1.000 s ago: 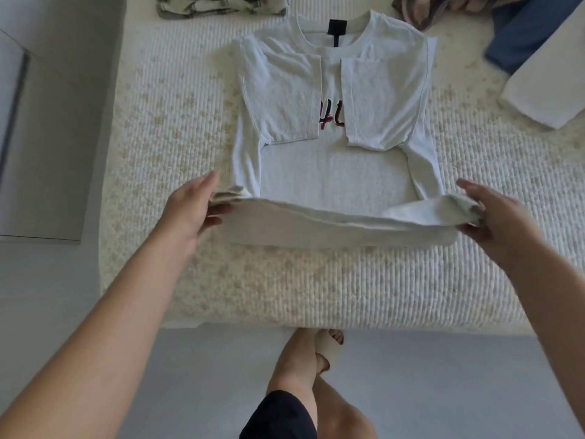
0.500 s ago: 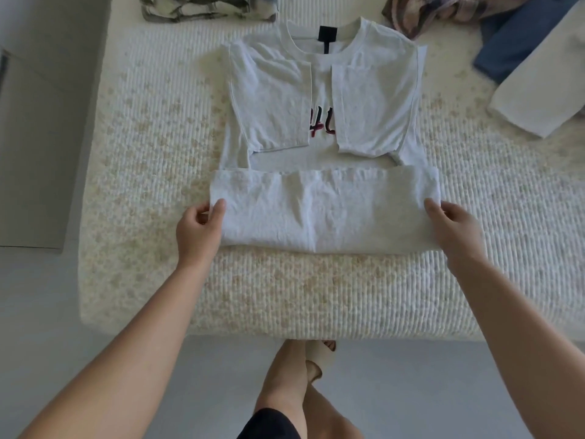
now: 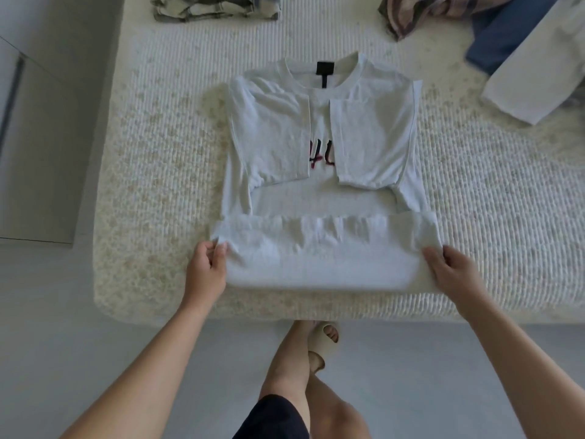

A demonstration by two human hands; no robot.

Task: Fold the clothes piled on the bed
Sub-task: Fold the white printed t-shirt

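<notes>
Both hands pinch the folded lower band of the shirt (image 3: 319, 172): the left hand (image 3: 207, 270) grips the band's left corner between thumb and curled fingers, and the right hand (image 3: 451, 270) holds the right corner the same way. The shirt lies flat on the bed (image 3: 493, 223) near its front edge, collar away from the person, with both sleeves folded inward over the chest so that only part of a dark and red print shows between them. Its hem is turned up into a band across the lower part. A folded camouflage garment (image 3: 217, 7) sits at the far edge of the bed. At the far right lie a striped cloth (image 3: 421, 11), a blue garment (image 3: 506, 33) and a white garment (image 3: 538, 71), overlapping.
</notes>
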